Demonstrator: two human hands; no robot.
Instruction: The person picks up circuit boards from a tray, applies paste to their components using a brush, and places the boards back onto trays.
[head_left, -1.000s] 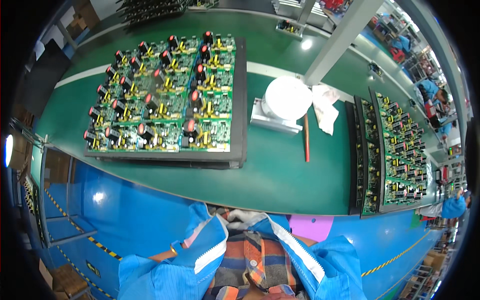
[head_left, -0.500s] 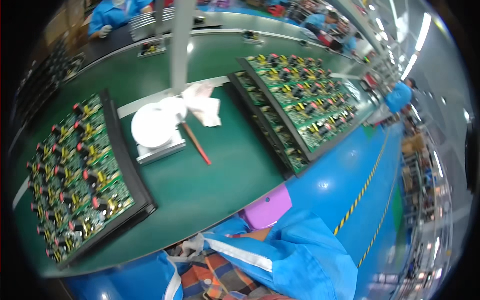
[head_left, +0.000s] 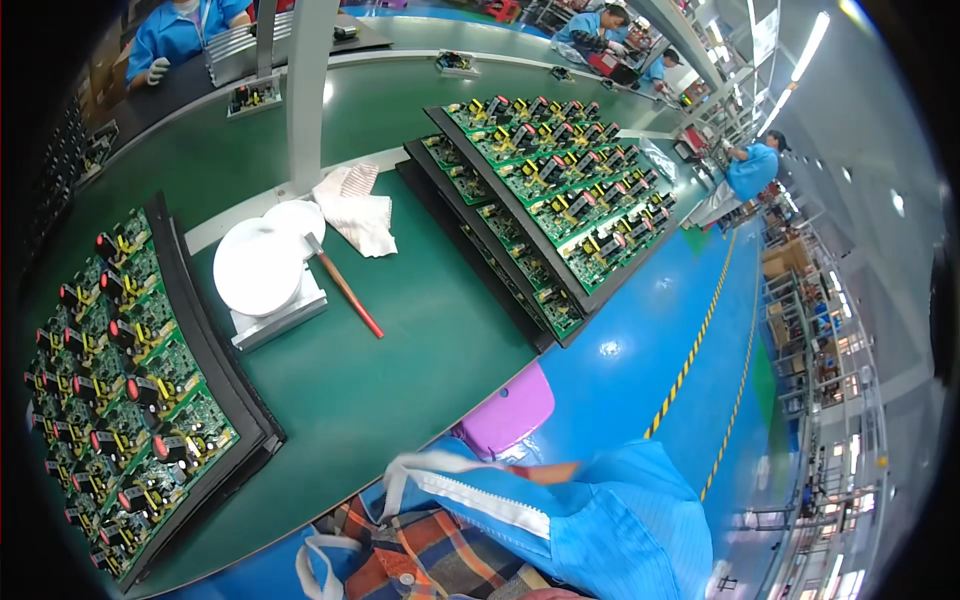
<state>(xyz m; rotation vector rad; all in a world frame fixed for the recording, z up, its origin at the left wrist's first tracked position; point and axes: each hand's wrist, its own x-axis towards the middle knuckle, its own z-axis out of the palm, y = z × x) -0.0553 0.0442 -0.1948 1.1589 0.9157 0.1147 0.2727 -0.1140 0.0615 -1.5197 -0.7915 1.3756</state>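
Note:
My blue sleeve (head_left: 610, 520) with its white band fills the lower right, over a plaid shirt (head_left: 420, 560). A blurred skin-coloured streak (head_left: 545, 470) lies along the sleeve's upper edge, just below a purple object (head_left: 505, 410) at the bench edge. I cannot tell which hand it is or what its fingers do. No other hand shows. On the green bench (head_left: 400, 350), a black tray of green circuit boards (head_left: 130, 400) sits at the left. Stacked trays of boards (head_left: 540, 190) sit at the right.
Between the trays are a white round disc on a pale block (head_left: 262, 265), a red-handled stick (head_left: 345, 290) and a white cloth (head_left: 355, 210). A grey post (head_left: 305, 90) rises behind them. People in blue work at the far benches (head_left: 180, 30) and in the right aisle (head_left: 750, 165).
The view has swung to the right: the left tray has slid to the picture's left edge and the right trays have come to the centre. The hands at my chest are no longer plainly seen.

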